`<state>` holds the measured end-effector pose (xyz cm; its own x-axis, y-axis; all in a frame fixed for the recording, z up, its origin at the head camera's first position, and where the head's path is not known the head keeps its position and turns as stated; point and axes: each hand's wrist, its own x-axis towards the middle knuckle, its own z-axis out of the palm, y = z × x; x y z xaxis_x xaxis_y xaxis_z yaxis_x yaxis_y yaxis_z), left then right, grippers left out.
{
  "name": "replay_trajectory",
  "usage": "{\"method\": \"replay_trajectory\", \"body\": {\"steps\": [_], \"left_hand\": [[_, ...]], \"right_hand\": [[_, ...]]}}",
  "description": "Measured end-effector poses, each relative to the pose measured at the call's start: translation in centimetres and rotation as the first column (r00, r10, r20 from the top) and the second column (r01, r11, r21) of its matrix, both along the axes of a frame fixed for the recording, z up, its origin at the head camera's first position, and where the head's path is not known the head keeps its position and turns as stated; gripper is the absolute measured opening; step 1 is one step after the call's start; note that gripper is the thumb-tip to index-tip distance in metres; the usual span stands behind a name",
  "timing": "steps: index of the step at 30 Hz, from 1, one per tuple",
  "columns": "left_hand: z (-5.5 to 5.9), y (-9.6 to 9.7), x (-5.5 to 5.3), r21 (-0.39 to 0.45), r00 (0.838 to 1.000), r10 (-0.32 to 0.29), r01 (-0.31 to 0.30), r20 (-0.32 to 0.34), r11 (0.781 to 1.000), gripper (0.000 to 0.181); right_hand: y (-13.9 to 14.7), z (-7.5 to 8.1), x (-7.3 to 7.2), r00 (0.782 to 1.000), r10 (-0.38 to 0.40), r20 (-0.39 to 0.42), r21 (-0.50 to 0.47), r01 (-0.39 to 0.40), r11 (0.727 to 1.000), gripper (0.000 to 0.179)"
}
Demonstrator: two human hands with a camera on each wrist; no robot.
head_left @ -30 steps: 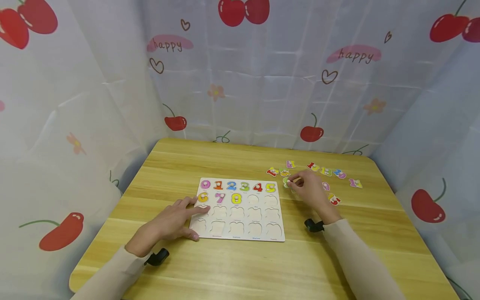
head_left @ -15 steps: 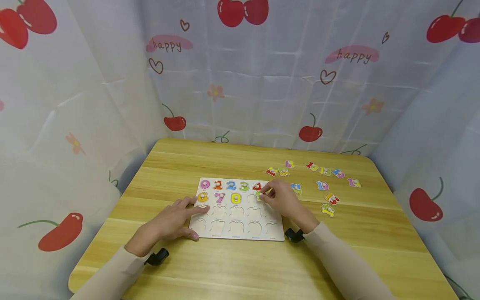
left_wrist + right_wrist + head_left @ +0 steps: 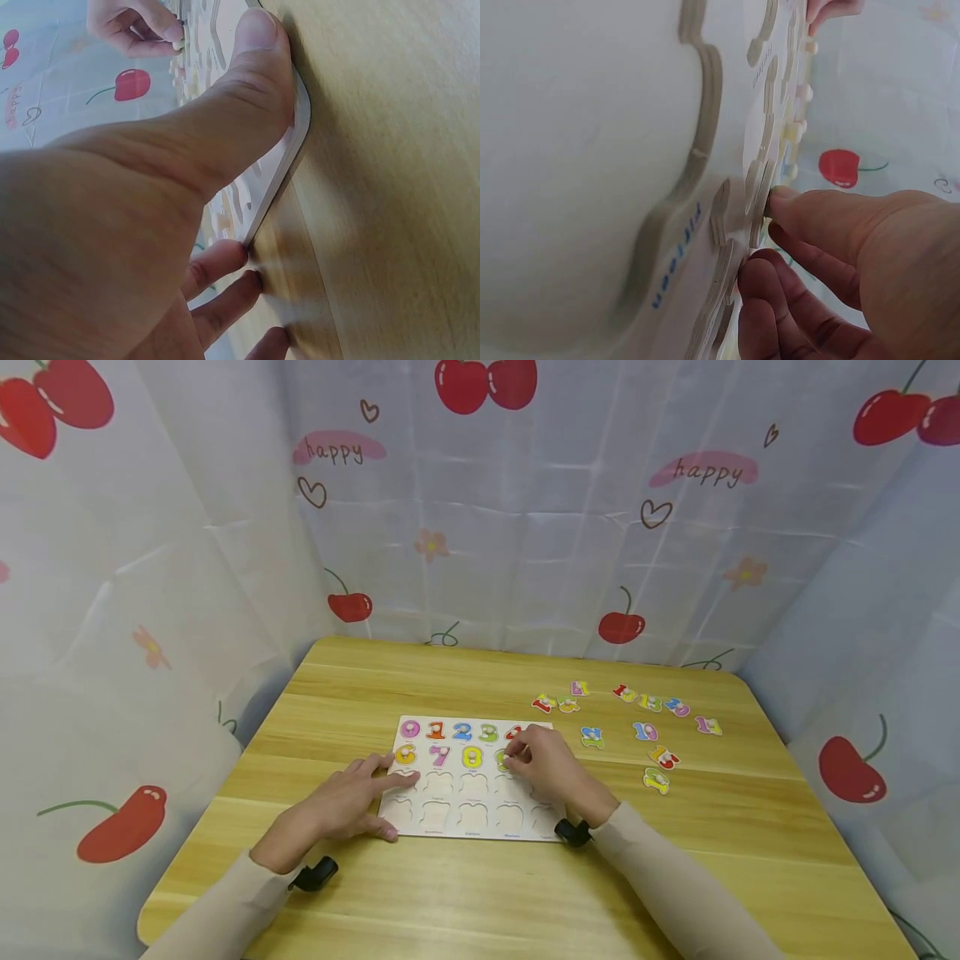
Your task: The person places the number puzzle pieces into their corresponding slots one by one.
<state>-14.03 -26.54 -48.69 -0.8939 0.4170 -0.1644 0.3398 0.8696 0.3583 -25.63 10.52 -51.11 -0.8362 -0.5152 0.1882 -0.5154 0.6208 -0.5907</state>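
Green number piece (image 3: 501, 762) lies beneath the right fingers (image 3: 517, 747), apparently pinched.

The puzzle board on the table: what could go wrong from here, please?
The right hand pinches a green piece beside the yellow 8; whether it is seated is hidden, so it might sit crooked.
The puzzle board could slide if the left hand let go of its edge.
The black wrist device, appearing near a corner, may bump it.

The board (image 3: 474, 787) looks wooden, the tabletop (image 3: 450, 897) glossy.
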Motion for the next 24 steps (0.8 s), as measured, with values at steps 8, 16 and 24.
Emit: {"method": "replay_trajectory", "body": {"steps": [8,16,24], "left_hand": [[0.3,0.0,0.1,0.001,1.0,-0.014,0.014,-0.01,1.0,0.093],[0.5,0.1,0.4,0.008,1.0,-0.012,0.012,0.001,1.0,0.093],[0.6,0.3,0.4,0.011,1.0,-0.016,0.016,-0.002,1.0,0.092]], "right_hand": [[-0.9,0.8,0.5,0.999,-0.041,0.02,0.052,0.04,0.998,0.008],[-1.2,1.1,0.7,0.999,-0.046,0.02,0.09,0.044,0.995,0.007],[-0.9,1.2,0.6,0.997,-0.057,0.047,0.087,0.052,0.995,0.005]]}}
